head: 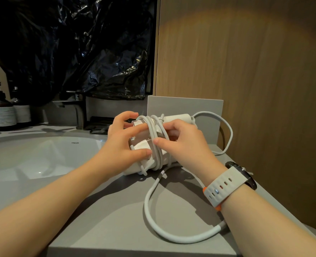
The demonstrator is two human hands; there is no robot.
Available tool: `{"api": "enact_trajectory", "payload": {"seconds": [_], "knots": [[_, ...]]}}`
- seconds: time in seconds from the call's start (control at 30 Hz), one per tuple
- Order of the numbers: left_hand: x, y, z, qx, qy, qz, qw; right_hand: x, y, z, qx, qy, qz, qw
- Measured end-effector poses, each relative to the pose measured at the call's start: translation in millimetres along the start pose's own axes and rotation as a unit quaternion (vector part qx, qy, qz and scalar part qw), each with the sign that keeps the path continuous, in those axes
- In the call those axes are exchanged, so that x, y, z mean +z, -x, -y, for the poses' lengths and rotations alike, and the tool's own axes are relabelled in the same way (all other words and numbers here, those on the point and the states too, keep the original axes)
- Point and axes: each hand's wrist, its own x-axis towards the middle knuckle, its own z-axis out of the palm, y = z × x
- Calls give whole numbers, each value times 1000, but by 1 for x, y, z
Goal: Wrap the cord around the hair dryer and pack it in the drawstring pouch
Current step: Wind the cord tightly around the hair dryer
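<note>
Two hands are on the white hair dryer, which lies on its side on the grey tabletop. Left hand takes the dryer's left end, thumb flat on the casing, fingers curled over the top: a firm grip on the body. Right hand, on the dryer's right side, has its thumb on the coils and fingers curled round them, so that grip is pinching the cord. Several turns of white cord circle the dryer's middle. One slack loop runs out in front of the dryer and passes under the right wrist, and another arcs out to the dryer's right. A pale-strapped watch sits on that wrist. Left of the dryer is a white sink basin, with a faucet and dark pump bottles further back. Behind the dryer stands a grey panel, and black plastic sheeting hangs above.
</note>
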Motion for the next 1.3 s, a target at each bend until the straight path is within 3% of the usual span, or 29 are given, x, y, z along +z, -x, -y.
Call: {"api": "enact_trajectory", "payload": {"seconds": [0.27,0.5,0.57,0.67,0.73,0.83,0.9,1.03,1.17,1.3], "knots": [[-2,0,-1,-29,54,8,998,0,2,5,-31,73,13,997],[-3,1,-1,-36,73,24,996,10,2,11,-75,215,-1,974],[-3,1,-2,-38,74,22,996,12,4,17,-77,271,-20,959],[-1,-1,-1,-20,44,14,999,26,5,23,-109,404,-93,904],[0,-1,-1,-12,24,4,1000,27,3,24,-118,394,-128,902],[0,0,1,-6,23,-7,1000,20,2,18,-72,254,-42,964],[0,0,3,-2,21,-10,1000,12,0,12,-27,145,-30,989],[0,0,5,4,16,-19,1000,9,2,7,-19,56,-24,998],[1,-2,6,5,27,-19,999,15,7,9,-61,115,-28,991],[2,-5,7,-3,17,-18,1000,22,2,6,-137,252,-84,954]]}}
